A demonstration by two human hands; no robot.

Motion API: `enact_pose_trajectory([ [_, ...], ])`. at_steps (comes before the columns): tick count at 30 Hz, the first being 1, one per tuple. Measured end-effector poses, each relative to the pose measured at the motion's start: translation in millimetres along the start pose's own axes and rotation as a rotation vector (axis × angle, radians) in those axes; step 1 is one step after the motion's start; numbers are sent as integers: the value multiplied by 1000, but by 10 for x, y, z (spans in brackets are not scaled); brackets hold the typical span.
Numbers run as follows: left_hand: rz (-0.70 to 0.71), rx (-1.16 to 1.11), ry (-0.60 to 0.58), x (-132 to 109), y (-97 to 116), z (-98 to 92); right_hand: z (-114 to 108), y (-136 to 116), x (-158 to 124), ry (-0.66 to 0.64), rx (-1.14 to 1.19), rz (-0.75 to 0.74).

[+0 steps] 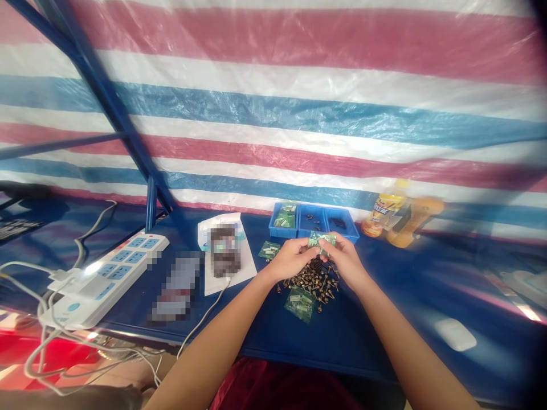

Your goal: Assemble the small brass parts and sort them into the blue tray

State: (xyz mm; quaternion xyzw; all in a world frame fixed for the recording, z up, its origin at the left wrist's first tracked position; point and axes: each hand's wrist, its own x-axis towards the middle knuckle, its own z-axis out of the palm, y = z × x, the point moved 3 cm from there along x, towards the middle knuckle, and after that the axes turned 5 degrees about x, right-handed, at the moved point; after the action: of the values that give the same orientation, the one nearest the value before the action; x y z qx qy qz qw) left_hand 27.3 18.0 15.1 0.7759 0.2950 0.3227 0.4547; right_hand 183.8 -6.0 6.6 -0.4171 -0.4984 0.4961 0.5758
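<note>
Both hands are up in the middle of the shot, fingers curled and closed in a pinch. The left hand (293,259) and right hand (345,262) meet on a small clear plastic bag with green print (321,241). Their fingers cover a good part of it, so I can't make out what's inside or read the print.

Right under the hands sits a loose heap of small brass-coloured screws (313,282), with its top partly hidden behind the fingers. A similar green-printed bag (299,304) lies just below the heap, and another (269,249) sits off to the left of the left hand.

Just past the fingertips is a blue plastic three-compartment tray (307,234). Its left compartment holds green-printed bags, its middle one a few dark screws, and its right one a dark little pile.

Everything's on a dark blue surface (342,344), whose near edge runs below the hands, and both forearms get cut off by the bottom of the frame. Left of the hands are a white power strip (102,282) and two pixelated, unreadable items. Past the right hand, the surface runs on to a blurry white oval object (455,334), and beyond the tray stand two blurry drink bottles (382,210).
</note>
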Motion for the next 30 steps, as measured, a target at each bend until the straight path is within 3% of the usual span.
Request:
enact_pose_trajectory([
  [10,8,-44,-54,-6,27,6,65,-76,-68,-75,-324,-98],
  [30,-10,-176,-72,-11,24,11,94,-88,-117,-66,-404,-181],
])
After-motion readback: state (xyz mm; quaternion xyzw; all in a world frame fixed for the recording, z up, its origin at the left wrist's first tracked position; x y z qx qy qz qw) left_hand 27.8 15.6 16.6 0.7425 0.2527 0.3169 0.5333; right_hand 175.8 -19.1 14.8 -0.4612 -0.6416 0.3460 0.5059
